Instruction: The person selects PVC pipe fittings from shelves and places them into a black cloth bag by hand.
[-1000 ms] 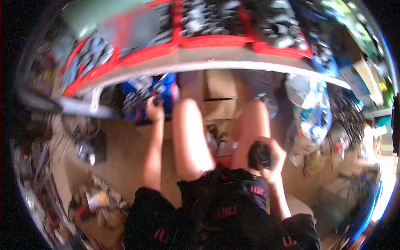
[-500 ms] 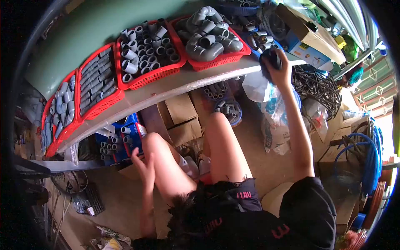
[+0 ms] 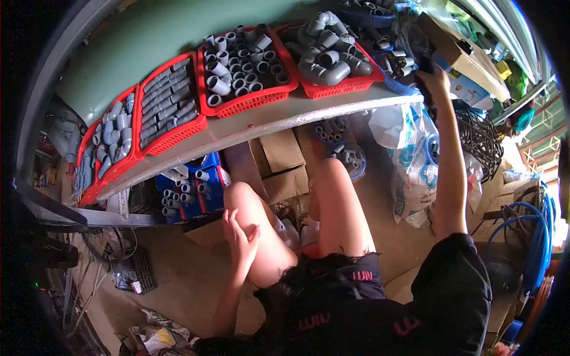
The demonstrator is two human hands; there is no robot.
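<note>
At my twelve o'clock runs a shelf (image 3: 261, 118), a green panel (image 3: 172, 29) behind at eleven; bright bars (image 3: 537, 139) near three, brown floor (image 3: 184, 285) at seven.

Open air lay above the baskets, while the tabletop's right end was crowded.
Along the front edge of the tabletop (image 3: 231, 127) ran a narrow bare strip a hand could follow; behind it, red baskets (image 3: 255, 102) stood side by side as a low barrier. Past the right front corner, the right hand (image 3: 436, 84), around a dark object (image 3: 424, 64), was hemmed in by a blue basket (image 3: 401, 87) and a cardboard box (image 3: 457, 50). White sacks (image 3: 409, 178) blocked the space beneath that corner. Between the left hand (image 3: 240, 238) and the front edge, the left knee (image 3: 238, 194) and a blue box (image 3: 212, 199) narrowed the way.
</note>
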